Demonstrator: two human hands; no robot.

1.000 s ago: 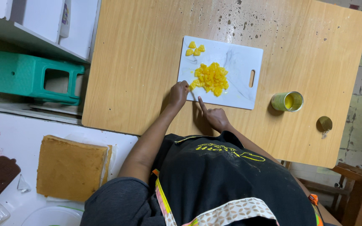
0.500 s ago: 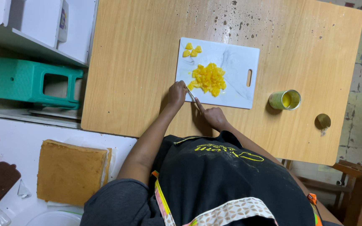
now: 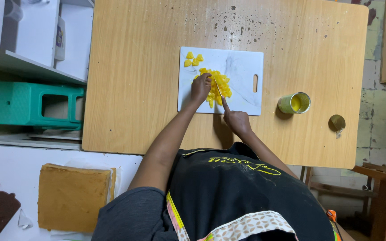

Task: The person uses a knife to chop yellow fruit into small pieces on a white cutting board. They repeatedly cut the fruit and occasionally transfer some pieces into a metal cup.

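On one cutting board (image 3: 242,67), three loose fruit pieces (image 3: 193,59), one knife (image 3: 219,90), two hands

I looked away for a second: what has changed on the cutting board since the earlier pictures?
The left hand moved from the board's near edge up onto the pile of yellow fruit pieces. The right hand brought its knife up into the pile. The white cutting board, open can and can lid stayed put.
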